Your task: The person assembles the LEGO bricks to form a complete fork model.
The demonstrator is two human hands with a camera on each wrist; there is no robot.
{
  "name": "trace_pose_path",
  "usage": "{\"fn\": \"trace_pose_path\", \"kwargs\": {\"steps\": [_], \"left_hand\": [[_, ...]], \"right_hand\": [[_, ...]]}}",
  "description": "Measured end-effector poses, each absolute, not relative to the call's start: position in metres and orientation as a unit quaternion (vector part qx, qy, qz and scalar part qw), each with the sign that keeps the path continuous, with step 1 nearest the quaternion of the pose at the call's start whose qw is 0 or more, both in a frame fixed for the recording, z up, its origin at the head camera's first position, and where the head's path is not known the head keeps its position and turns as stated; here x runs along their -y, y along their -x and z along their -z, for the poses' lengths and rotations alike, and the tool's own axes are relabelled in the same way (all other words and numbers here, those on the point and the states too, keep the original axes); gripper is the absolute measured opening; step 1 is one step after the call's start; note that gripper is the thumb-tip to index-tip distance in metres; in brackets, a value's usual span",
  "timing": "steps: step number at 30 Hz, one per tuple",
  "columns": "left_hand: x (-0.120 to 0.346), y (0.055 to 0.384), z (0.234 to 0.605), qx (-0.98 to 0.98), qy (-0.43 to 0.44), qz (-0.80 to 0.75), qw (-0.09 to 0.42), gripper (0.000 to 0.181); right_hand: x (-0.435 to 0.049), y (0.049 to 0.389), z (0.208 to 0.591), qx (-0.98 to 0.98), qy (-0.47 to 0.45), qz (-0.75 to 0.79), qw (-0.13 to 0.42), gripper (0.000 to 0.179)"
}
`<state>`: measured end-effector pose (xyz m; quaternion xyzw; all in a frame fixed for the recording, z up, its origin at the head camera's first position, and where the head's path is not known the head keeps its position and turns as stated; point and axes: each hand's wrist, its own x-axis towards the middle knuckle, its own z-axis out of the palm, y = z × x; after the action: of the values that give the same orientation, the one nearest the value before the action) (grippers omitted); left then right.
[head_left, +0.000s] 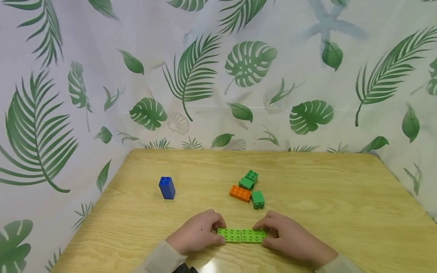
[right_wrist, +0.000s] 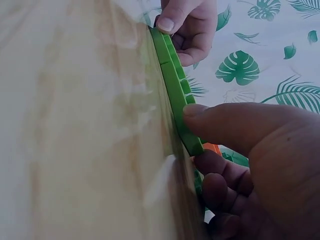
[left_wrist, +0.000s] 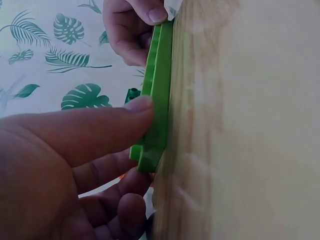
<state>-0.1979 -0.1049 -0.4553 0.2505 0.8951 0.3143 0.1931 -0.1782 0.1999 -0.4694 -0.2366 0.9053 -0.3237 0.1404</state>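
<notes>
Two light green toy bricks lie end to end on the table in the head view, the left brick (head_left: 229,235) meeting the right brick (head_left: 252,236) at a thin seam, studs up. My left hand (head_left: 201,232) pinches the left brick's outer end between thumb and fingers. At the opposite end, my right hand (head_left: 290,237) grips the right brick the same way. The left wrist view shows the left thumb (left_wrist: 125,120) against the near side of the light green brick (left_wrist: 160,95). In the right wrist view, the right thumb (right_wrist: 220,120) presses the light green side (right_wrist: 175,95).
Behind the hands lie an orange brick (head_left: 240,193), a green brick (head_left: 257,199) and a green pair (head_left: 248,180). A tall blue block (head_left: 167,188) stands upright at the left. A leaf-patterned curtain (head_left: 205,94) hangs behind the wooden table (head_left: 324,182).
</notes>
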Motion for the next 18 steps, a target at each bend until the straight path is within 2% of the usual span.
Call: {"fn": "trace_pose_path", "kwargs": {"steps": [4, 18], "left_hand": [[0.1028, 0.1994, 0.4536, -0.897, -0.255, -0.308, 0.187, 0.027], [0.1042, 0.199, 0.4549, -0.89, -0.26, -0.324, 0.189, 0.026]], "right_hand": [[-0.201, 0.1792, 0.4691, -0.906, 0.255, 0.317, 0.12, 0.03], [-0.2003, 0.1808, 0.468, -0.902, 0.254, 0.326, 0.128, 0.031]]}}
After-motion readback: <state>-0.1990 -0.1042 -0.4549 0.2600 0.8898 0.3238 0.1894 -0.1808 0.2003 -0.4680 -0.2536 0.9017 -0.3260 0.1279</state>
